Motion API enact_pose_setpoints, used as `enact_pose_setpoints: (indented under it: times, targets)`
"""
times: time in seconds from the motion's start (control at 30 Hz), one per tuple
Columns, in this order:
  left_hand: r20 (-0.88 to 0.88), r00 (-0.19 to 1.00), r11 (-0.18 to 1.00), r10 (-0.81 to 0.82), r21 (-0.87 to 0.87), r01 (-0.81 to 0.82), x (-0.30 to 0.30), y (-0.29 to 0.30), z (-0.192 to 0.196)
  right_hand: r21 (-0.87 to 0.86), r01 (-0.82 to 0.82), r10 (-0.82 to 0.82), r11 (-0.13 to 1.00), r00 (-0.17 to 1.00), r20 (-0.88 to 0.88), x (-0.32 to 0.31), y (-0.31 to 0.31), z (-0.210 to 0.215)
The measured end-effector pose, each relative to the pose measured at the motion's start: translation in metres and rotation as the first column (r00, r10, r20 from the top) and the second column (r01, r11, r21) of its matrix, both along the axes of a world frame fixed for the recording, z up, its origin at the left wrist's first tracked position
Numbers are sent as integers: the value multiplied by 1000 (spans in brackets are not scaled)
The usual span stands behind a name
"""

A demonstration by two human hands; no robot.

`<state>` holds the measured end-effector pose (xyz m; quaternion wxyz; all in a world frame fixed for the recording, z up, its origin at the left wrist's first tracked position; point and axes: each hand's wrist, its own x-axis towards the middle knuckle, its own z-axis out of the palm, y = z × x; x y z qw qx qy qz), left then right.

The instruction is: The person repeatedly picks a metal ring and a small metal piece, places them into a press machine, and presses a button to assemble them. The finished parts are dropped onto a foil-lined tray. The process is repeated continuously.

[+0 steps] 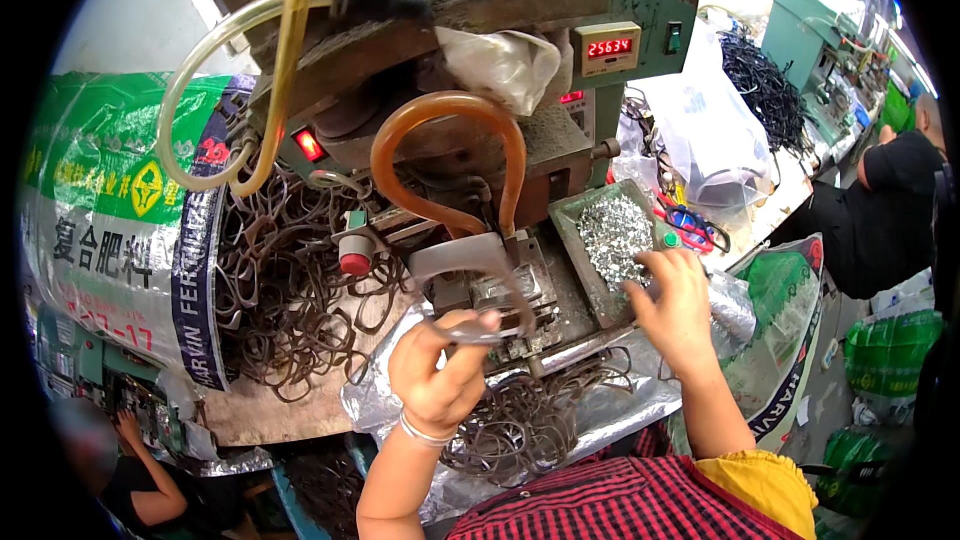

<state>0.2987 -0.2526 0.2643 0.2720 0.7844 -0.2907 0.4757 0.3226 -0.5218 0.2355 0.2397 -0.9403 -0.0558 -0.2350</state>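
Note:
In my left hand (437, 370), thumb and fingers are closed on a brown plastic eyeglass frame (470, 334), partly blurred, in front of the machine's metal fixture (515, 285). My right hand (678, 312) is at the right edge of a metal tray (572, 230), its thumb and fingers apart and bent. I see nothing held in it, though its palm side is hidden. Small silvery metal parts (612, 235) fill much of the tray. Below the fixture, a heap of brown eyeglass frames (520, 425) lies on silvery sheeting near my lap.
A green machine (640, 10) with red displays and an orange hose (400, 125) rises ahead. Left are a red button (354, 264), piled brown frames (290, 290) and a large printed sack (120, 220). Scissors (700, 225) lie right. Other people (895, 180) sit at both sides.

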Motion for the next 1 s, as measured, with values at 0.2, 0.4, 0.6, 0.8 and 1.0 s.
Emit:
enact_pose_setpoints:
  times: [0.2,0.4,0.6,0.8,1.0]
  targets:
    - [20,999,990,-34,136,31,12,-10,-4,80,98,-107,992,987,118,24,-7,-60]
    - [66,997,993,-50,109,42,17,-8,-9,160,26,-63,987,972,227,59,-4,-29]
    - [71,997,990,-41,135,31,17,-13,-6,114,-85,55,990,968,243,58,4,-43]
    - [10,995,992,-102,74,101,9,0,-18,-386,-169,223,907,970,99,85,15,-48]
    - [-258,846,753,466,-387,-532,-47,44,-36,333,-40,-21,942,984,178,62,-15,-53]
